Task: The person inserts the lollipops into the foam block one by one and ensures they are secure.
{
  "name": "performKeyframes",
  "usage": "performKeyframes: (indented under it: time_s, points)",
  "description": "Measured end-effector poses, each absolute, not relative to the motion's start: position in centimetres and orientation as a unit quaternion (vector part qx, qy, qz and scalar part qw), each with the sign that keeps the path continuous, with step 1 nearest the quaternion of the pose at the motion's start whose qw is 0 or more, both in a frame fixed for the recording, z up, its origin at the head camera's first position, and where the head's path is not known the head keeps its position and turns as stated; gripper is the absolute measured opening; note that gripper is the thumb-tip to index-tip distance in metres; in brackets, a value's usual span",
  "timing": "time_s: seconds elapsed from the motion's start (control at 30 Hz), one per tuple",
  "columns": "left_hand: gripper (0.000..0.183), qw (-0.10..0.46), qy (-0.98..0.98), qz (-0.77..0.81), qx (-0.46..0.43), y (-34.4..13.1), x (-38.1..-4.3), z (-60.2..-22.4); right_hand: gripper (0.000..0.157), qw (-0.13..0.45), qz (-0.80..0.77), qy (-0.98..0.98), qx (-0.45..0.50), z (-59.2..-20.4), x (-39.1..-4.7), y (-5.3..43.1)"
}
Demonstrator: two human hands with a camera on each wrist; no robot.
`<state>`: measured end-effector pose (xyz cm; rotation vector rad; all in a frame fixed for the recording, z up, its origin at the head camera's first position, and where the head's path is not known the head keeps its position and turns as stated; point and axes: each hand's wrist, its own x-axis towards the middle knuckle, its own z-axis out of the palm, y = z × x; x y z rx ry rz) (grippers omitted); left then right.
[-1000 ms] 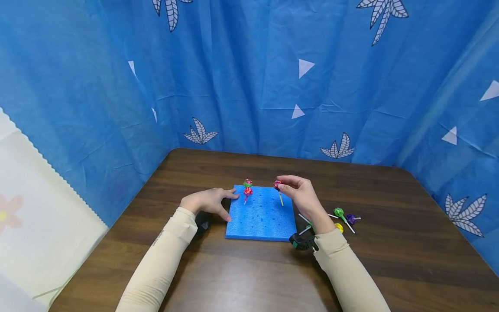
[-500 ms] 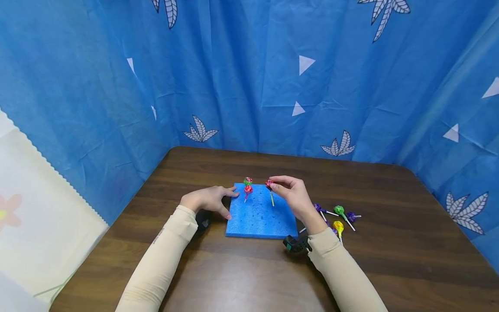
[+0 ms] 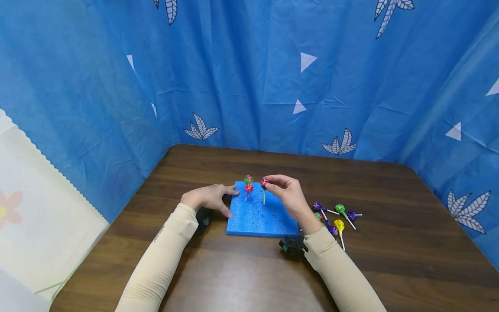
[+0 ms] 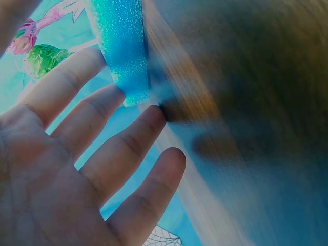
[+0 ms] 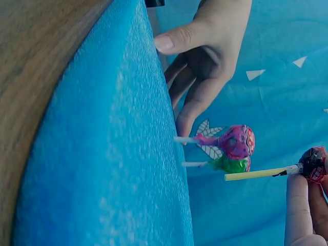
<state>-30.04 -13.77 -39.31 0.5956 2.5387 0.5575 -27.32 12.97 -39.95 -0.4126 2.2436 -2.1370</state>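
Note:
A blue foam board (image 3: 261, 221) lies on the table with two lollipops stuck upright near its far left: a pink-red one (image 5: 238, 142) and one in a green wrapper (image 5: 230, 165). My left hand (image 3: 210, 198) rests along the board's left edge, its fingers spread and fairly straight in the left wrist view. With thumb and fingers, my right hand (image 3: 290, 195) pinches the wrapped head of a dark red lollipop (image 5: 313, 163). Its yellow stick points down over the board, and in the right wrist view the stick's tip is apart from the foam.
Several loose lollipops lie right of the board, among them a green one (image 3: 340, 209), a yellow one (image 3: 339, 225) and a purple one (image 3: 352, 215). Behind the wooden table (image 3: 249, 277) hangs a blue curtain (image 3: 241, 78).
My right hand has carried the dark red lollipop leftward over the board, closer to the two standing ones, and its stick now hangs more upright. The left hand stays at the board's edge.

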Motion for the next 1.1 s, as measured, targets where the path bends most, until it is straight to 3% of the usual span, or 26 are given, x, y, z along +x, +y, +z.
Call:
performKeyframes:
  time_s: [0.67, 1.1]
  points:
    - [0.083, 0.239, 0.925, 0.203, 0.217, -13.7, -30.1, -39.1, 0.035, 0.026, -0.683, 0.715, -0.147, -40.2, -26.7, 11.3]
    - [0.083, 0.238, 0.925, 0.207, 0.213, -13.7, -30.0, -39.1, 0.032, 0.044, -0.689, 0.708, -0.148, -41.2, -26.4, 10.0]
